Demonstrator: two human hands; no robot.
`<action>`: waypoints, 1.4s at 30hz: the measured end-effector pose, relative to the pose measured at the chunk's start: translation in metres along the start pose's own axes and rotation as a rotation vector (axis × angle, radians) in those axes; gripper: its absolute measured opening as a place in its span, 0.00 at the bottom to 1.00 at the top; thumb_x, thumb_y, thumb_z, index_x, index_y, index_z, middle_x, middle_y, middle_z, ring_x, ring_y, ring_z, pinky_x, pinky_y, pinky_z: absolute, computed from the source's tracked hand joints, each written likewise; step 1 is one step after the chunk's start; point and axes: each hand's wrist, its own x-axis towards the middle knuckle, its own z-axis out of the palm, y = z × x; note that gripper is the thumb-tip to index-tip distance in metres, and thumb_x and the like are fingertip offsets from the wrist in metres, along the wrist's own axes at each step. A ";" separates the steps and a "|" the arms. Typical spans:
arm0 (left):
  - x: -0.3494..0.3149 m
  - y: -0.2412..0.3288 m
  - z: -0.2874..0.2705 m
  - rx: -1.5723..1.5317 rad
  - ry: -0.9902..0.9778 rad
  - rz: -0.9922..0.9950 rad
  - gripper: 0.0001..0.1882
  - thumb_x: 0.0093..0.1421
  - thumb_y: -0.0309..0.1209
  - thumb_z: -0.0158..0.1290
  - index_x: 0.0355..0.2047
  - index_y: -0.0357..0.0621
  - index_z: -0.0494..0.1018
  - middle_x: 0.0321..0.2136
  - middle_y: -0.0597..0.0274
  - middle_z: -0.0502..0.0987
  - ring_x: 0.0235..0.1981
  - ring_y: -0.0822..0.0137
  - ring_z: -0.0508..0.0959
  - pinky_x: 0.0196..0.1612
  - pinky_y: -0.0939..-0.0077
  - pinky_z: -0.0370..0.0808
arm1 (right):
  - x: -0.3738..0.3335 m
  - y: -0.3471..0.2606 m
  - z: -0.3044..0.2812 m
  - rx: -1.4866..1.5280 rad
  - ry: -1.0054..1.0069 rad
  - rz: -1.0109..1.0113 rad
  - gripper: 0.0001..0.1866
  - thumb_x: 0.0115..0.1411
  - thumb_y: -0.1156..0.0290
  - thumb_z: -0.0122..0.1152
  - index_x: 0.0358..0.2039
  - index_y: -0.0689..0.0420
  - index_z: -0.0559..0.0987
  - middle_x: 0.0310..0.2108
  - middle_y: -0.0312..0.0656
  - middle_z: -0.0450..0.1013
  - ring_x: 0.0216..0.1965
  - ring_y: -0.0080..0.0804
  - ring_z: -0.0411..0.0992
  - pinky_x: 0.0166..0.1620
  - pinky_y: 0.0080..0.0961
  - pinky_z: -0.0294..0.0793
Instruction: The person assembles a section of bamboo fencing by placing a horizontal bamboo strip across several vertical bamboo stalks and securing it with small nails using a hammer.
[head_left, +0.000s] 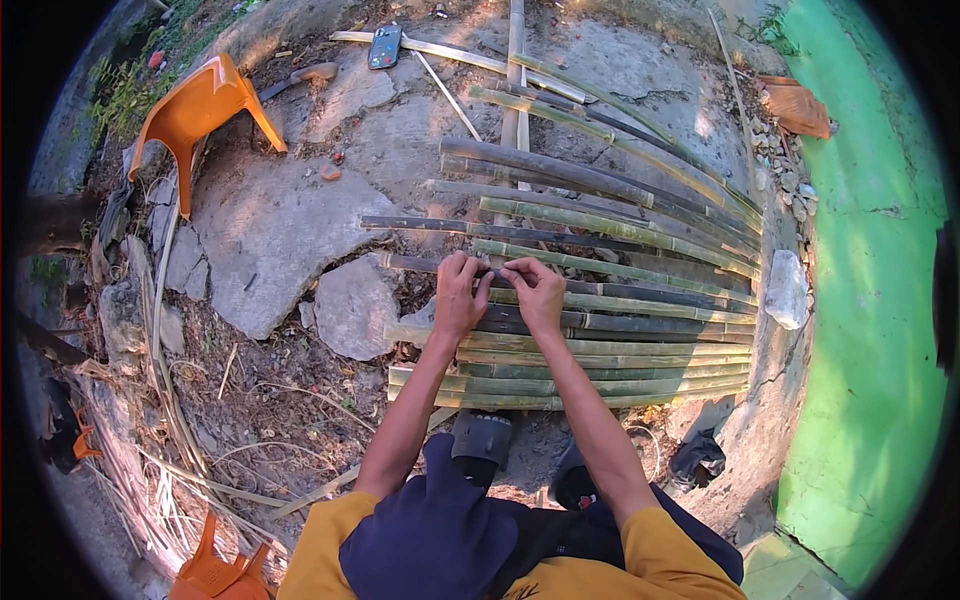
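Observation:
Split bamboo strips, some green and some dark, lie side by side in a row on the ground in front of me. Over their left part, my left hand and my right hand meet with fingertips close together. Both hands are closed in a pinch. Whatever sits between the fingers is too small and dark to make out. Just beneath the hands runs a dark bamboo strip. A bamboo pole lies crosswise under the far strips.
An orange plastic chair lies at the far left, near a wooden-handled blade. Beyond is a phone. Broken concrete slabs and thin loose strips cover the left. A white block borders the green floor.

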 end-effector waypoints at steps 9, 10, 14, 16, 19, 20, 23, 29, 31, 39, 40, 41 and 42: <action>0.003 -0.001 0.002 -0.057 0.009 0.030 0.11 0.62 0.25 0.64 0.45 0.46 0.81 0.37 0.60 0.77 0.45 0.53 0.77 0.56 0.56 0.69 | 0.001 0.000 -0.001 -0.060 -0.008 -0.173 0.03 0.64 0.80 0.70 0.38 0.64 0.86 0.33 0.46 0.85 0.33 0.31 0.85 0.36 0.27 0.82; 0.003 -0.001 0.002 -0.050 0.001 0.025 0.11 0.62 0.25 0.64 0.45 0.46 0.81 0.36 0.61 0.77 0.45 0.54 0.77 0.56 0.57 0.69 | 0.001 0.000 -0.001 -0.062 -0.008 -0.172 0.03 0.64 0.80 0.70 0.38 0.64 0.86 0.33 0.46 0.85 0.33 0.31 0.85 0.36 0.27 0.82; 0.004 0.000 0.004 -0.045 -0.003 0.021 0.11 0.62 0.25 0.64 0.45 0.46 0.81 0.35 0.61 0.76 0.44 0.55 0.76 0.56 0.58 0.68 | 0.002 0.003 -0.002 -0.131 -0.030 -0.253 0.03 0.64 0.81 0.69 0.38 0.63 0.86 0.34 0.46 0.84 0.34 0.38 0.85 0.37 0.31 0.82; 0.003 0.000 0.004 -0.041 0.003 0.020 0.11 0.62 0.25 0.64 0.45 0.47 0.81 0.35 0.61 0.75 0.44 0.56 0.76 0.56 0.58 0.68 | 0.001 0.003 -0.001 -0.150 -0.030 -0.276 0.03 0.64 0.81 0.68 0.38 0.63 0.86 0.34 0.47 0.84 0.34 0.40 0.85 0.37 0.33 0.82; 0.003 -0.001 0.003 -0.040 -0.009 0.007 0.11 0.61 0.26 0.65 0.44 0.47 0.81 0.35 0.61 0.75 0.45 0.56 0.76 0.57 0.58 0.67 | 0.000 0.001 0.000 -0.177 -0.025 -0.321 0.03 0.64 0.80 0.68 0.38 0.63 0.85 0.34 0.47 0.83 0.34 0.44 0.84 0.37 0.34 0.82; 0.002 -0.001 0.002 -0.040 -0.010 0.008 0.11 0.61 0.26 0.65 0.44 0.47 0.81 0.35 0.61 0.75 0.45 0.56 0.76 0.57 0.58 0.67 | -0.001 0.000 0.000 -0.211 -0.035 -0.338 0.03 0.65 0.80 0.67 0.39 0.62 0.85 0.35 0.47 0.83 0.34 0.45 0.84 0.37 0.36 0.82; 0.001 0.002 0.001 -0.050 -0.037 0.020 0.14 0.58 0.28 0.67 0.45 0.48 0.80 0.38 0.60 0.76 0.47 0.53 0.76 0.59 0.55 0.67 | -0.003 0.002 0.000 -0.229 -0.042 -0.351 0.04 0.66 0.78 0.67 0.40 0.61 0.85 0.36 0.47 0.83 0.35 0.48 0.84 0.37 0.39 0.82; 0.001 0.001 0.004 -0.053 -0.039 0.031 0.20 0.51 0.31 0.73 0.44 0.48 0.80 0.37 0.61 0.77 0.48 0.53 0.76 0.60 0.55 0.67 | -0.005 0.006 0.001 -0.244 -0.040 -0.360 0.03 0.67 0.76 0.67 0.40 0.60 0.84 0.37 0.48 0.81 0.37 0.53 0.82 0.38 0.43 0.81; 0.001 -0.001 0.004 -0.019 -0.043 -0.026 0.21 0.49 0.30 0.74 0.43 0.47 0.80 0.38 0.61 0.78 0.48 0.53 0.77 0.60 0.56 0.68 | -0.003 0.007 0.002 -0.257 -0.028 -0.385 0.03 0.67 0.75 0.66 0.40 0.60 0.84 0.37 0.48 0.80 0.37 0.54 0.82 0.38 0.43 0.81; 0.001 -0.003 0.009 -0.041 -0.033 -0.049 0.19 0.50 0.27 0.73 0.42 0.45 0.80 0.40 0.61 0.79 0.50 0.53 0.77 0.62 0.57 0.68 | -0.003 0.005 0.003 -0.264 -0.045 -0.425 0.03 0.65 0.78 0.67 0.39 0.62 0.83 0.36 0.48 0.80 0.36 0.50 0.82 0.37 0.40 0.81; 0.000 -0.003 0.010 -0.019 -0.027 -0.047 0.19 0.50 0.27 0.73 0.42 0.45 0.79 0.40 0.60 0.79 0.50 0.53 0.77 0.62 0.57 0.68 | -0.003 0.005 0.002 -0.276 -0.038 -0.426 0.03 0.65 0.78 0.67 0.39 0.62 0.83 0.36 0.48 0.80 0.36 0.50 0.82 0.37 0.40 0.81; -0.001 -0.002 0.013 -0.017 -0.011 -0.040 0.18 0.51 0.26 0.72 0.41 0.44 0.80 0.39 0.60 0.78 0.49 0.54 0.77 0.61 0.57 0.68 | -0.003 0.005 0.000 -0.252 -0.035 -0.413 0.03 0.66 0.76 0.67 0.38 0.62 0.83 0.36 0.47 0.80 0.36 0.51 0.81 0.37 0.42 0.80; -0.002 -0.004 0.014 -0.023 -0.011 -0.036 0.18 0.51 0.26 0.72 0.41 0.44 0.80 0.39 0.60 0.78 0.49 0.54 0.77 0.61 0.57 0.68 | -0.004 0.003 0.000 -0.222 -0.035 -0.401 0.04 0.66 0.74 0.67 0.38 0.61 0.82 0.35 0.47 0.79 0.37 0.53 0.81 0.36 0.44 0.79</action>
